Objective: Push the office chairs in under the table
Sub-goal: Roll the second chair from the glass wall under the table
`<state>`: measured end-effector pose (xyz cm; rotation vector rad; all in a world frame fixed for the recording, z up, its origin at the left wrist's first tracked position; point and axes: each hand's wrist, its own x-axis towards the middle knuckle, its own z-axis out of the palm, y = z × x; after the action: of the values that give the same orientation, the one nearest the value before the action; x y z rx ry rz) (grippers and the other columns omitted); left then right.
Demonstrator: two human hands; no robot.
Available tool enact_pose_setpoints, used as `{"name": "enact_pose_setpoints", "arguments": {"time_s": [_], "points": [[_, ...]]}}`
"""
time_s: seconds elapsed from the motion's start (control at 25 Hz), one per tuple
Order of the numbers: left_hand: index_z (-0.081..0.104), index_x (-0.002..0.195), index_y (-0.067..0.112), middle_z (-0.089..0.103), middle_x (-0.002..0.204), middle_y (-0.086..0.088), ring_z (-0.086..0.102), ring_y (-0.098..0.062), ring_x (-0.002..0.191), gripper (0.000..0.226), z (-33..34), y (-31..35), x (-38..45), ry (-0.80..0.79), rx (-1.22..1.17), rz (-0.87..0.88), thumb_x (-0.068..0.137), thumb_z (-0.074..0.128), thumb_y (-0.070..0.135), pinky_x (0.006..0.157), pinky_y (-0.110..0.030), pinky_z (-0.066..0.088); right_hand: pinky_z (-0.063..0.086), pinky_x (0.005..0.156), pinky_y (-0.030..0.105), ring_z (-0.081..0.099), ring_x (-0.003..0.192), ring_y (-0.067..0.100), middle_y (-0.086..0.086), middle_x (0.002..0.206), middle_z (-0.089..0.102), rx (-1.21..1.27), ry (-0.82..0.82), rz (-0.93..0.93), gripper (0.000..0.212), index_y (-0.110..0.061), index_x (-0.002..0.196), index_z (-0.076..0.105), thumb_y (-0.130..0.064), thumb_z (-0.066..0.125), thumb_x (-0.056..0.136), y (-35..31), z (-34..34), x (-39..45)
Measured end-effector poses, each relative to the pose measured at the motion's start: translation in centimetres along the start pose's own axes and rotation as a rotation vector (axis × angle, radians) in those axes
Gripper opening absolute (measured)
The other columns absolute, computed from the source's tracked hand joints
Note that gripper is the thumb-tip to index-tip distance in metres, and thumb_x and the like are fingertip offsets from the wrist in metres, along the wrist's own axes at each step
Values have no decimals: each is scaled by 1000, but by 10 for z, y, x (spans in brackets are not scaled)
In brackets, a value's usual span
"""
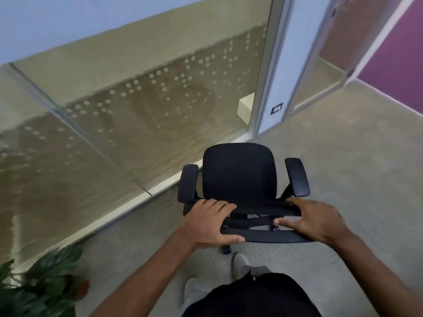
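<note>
— Both hands first: where are they?

— Our left hand (209,221) and right hand (314,221) each curl around the top edge of the black office chair's backrest (263,234), fingers over the front, thumbs behind.

— Where does the chair (239,172) sit?

— Straight ahead of us on grey carpet (354,168), just beside a glass wall (137,106) on our left. The backrest's long edge runs left to right across us, so both hands are equally near.

— Which way does it face?

— Away from us; seat and armrests point forward. No table is in view, so we judge the chair needs steering first. A leafy plant (41,282) sits at lower left.
</note>
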<state>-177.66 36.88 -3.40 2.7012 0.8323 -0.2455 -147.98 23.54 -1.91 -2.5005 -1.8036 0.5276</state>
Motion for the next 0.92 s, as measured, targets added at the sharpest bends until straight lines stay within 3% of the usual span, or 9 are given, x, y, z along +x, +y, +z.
{"name": "enact_pose_setpoints", "arguments": {"time_s": [0.12,0.2,0.36,0.48,0.72,0.92], "points": [[38,159,27,49,158,6,49,-20,140,114,10,-6,-1,6,82,100,75,32,103,115,-43,38,58,87,38,75,103,19,-14,112,78,-35,121,79,103,-50,126,69,-113,18,62,-3,11,-11],[44,155,27,55,153,5,55,-21,134,113,14,-17,-4,71,100,117,73,34,103,110,-44,43,57,84,37,75,97,21,-10,104,79,-37,137,114,100,-47,120,72,-111,19,65,-15,18,-19],[65,128,24,74,117,3,70,-27,103,115,14,-45,-14,232,148,85,63,28,110,90,-44,51,57,83,39,74,95,25,-6,100,79,-38,176,192,95,-45,116,74,-109,22,70,-49,36,-35],[62,127,25,73,118,2,69,-28,106,114,6,-60,-21,151,217,117,59,31,111,94,-43,48,55,82,38,74,97,25,-5,103,80,-49,206,242,90,-43,118,76,-105,28,74,-75,50,-54],[58,128,24,71,121,0,67,-28,110,113,-3,-64,-17,87,293,268,60,27,110,95,-43,47,55,79,36,74,93,22,-11,98,79,-7,263,342,101,-43,113,77,-109,13,71,-90,69,-88],[57,130,24,71,122,1,67,-27,110,114,-6,-54,8,65,329,413,61,26,109,96,-44,48,50,70,34,73,88,19,-15,91,77,7,295,449,87,-44,106,76,-105,22,77,-89,75,-115]]}}
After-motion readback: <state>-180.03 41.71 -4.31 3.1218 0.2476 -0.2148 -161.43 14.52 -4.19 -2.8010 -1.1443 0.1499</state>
